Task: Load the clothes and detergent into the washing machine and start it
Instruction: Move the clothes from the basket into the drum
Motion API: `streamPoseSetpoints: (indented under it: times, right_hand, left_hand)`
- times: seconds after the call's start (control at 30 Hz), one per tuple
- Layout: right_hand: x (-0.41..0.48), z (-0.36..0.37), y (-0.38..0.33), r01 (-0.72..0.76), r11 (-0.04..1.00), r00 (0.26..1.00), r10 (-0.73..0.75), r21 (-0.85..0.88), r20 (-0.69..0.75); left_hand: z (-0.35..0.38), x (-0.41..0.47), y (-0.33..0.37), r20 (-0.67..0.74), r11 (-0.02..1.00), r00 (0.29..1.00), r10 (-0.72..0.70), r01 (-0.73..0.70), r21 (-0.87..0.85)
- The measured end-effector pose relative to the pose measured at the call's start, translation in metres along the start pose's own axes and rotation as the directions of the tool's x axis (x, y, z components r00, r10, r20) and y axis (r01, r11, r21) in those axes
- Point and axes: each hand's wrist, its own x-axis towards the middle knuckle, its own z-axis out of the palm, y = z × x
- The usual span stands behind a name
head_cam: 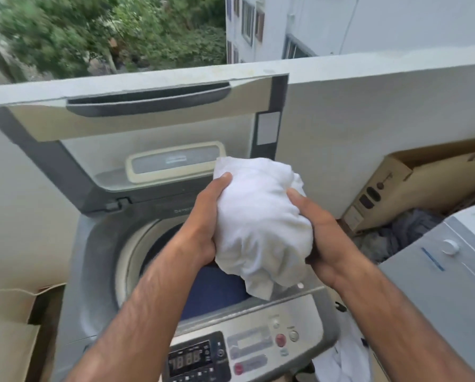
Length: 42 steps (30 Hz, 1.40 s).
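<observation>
A grey top-loading washing machine (93, 244) stands in front of me with its lid (52, 150) raised against the wall. Dark blue clothing (211, 290) lies in the drum. A bunched white garment (261, 216) hangs over the drum opening. My left hand (203, 221) grips its left side and my right hand (321, 232) grips its right side. The control panel (247, 346) with a lit display and a red button faces me at the front. No detergent is in view.
A low balcony wall (368, 111) runs behind the machine. An open cardboard box (390, 188) and dark clothes (412, 224) lie at the right, beside a white appliance (451, 271). White clothing (343, 359) lies at bottom right. Another cardboard box (7, 337) sits at the left.
</observation>
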Motion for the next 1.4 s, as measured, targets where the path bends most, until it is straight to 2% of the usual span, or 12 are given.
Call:
streamPoseSetpoints:
  times: [0.33,0.5,0.73,0.9,0.97,1.2,1.3,1.4]
  right_hand:
    - [0.048,0.081,0.066,-0.160,0.983,0.987,0.159,-0.094,-0.010]
    - [0.072,0.096,0.098,-0.250,0.947,0.967,0.235,-0.202,-0.097]
    - [0.099,0.101,0.123,-0.283,0.912,0.954,0.236,-0.296,-0.185]
    - [0.102,0.094,0.127,-0.295,0.908,0.944,0.228,-0.297,-0.239]
    - [0.117,0.101,0.138,-0.346,0.891,0.923,0.268,-0.295,-0.276]
    - [0.123,0.101,0.143,-0.362,0.875,0.923,0.287,-0.322,-0.257]
    - [0.127,0.100,0.146,-0.394,0.825,0.912,0.294,-0.405,-0.287]
    - [0.131,0.098,0.149,-0.380,0.830,0.917,0.281,-0.408,-0.282]
  left_hand:
    - [-0.118,0.030,-0.016,-0.163,0.988,0.978,-0.129,0.112,-0.109]
    - [-0.156,0.054,-0.039,-0.215,0.976,0.957,-0.195,0.168,-0.135]
    - [-0.191,0.093,-0.067,-0.271,0.973,0.935,-0.230,0.229,-0.034]
    - [-0.192,0.100,-0.077,-0.288,0.972,0.931,-0.222,0.236,0.012]
    - [-0.207,0.116,-0.080,-0.285,0.962,0.922,-0.261,0.272,-0.003]
    - [-0.217,0.131,-0.090,-0.311,0.951,0.909,-0.278,0.306,0.047]
    - [-0.217,0.127,-0.083,-0.373,0.925,0.906,-0.203,0.302,0.231]
    - [-0.252,0.173,-0.117,-0.395,0.942,0.903,-0.168,0.266,0.207]
